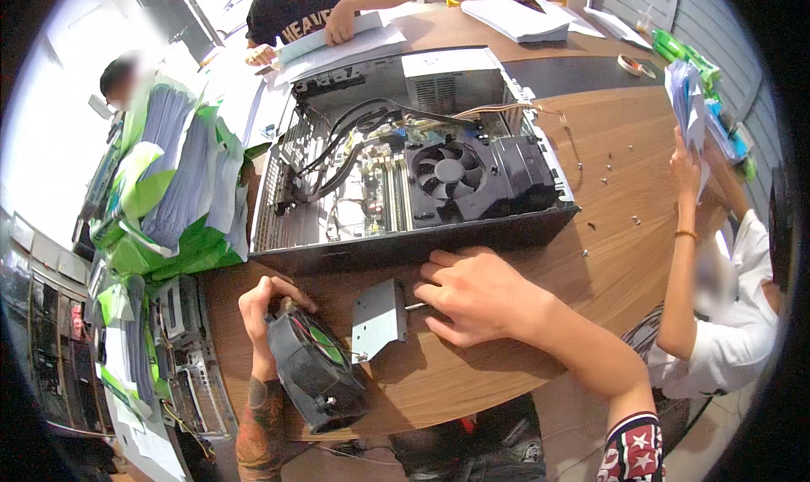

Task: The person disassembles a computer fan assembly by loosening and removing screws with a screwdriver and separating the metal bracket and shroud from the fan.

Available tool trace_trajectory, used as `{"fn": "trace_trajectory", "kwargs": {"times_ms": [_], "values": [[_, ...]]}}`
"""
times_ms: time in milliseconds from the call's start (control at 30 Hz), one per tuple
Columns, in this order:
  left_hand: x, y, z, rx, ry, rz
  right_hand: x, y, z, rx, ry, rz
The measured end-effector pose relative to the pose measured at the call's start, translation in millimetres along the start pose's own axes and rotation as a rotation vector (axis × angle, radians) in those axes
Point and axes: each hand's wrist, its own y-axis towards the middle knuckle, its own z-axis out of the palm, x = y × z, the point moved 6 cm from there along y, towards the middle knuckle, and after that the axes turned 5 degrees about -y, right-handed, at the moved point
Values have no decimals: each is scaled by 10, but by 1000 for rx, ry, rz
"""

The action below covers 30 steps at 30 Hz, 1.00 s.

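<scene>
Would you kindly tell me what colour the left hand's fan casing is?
Black; the fan casing shows best in the head view.

We see white glare washing out the far left, soft shadows beneath the right hand point(483, 296) on the wooden tabletop point(472, 389), the right-hand slatted wall point(734, 48) bending toward a black rim, and blurred patches left and right.

I lose the thin rod point(415, 306) where the right hand point(483, 296) covers it. The top edge crops 2 co-workers point(314, 10), and the loose screws point(637, 220) look too small to identify.
</scene>
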Motion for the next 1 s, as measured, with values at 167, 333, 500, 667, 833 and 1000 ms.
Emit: {"fn": "trace_trajectory", "kwargs": {"times_ms": [167, 333, 500, 667, 833, 1000], "values": [[-21, -4, 1, -13, 48, -10, -52, -42, 111, 49, 40, 48], [-27, 4, -35, -22, 5, -15, -44, 27, 89, -90, 140, -7], [-55, 2, 4, -8, 26, 21, -21, 37, 169, -193, 124, -56], [-17, -2, -82, -12, -6, 1, 32, 35, 81, -322, 103, -55], [12, 7, -59, -8, -25, -49, 41, 27, 33, -347, 126, -69], [73, 24, -120, 64, -23, -107, 36, 30, 43, -372, 137, -72]]}}
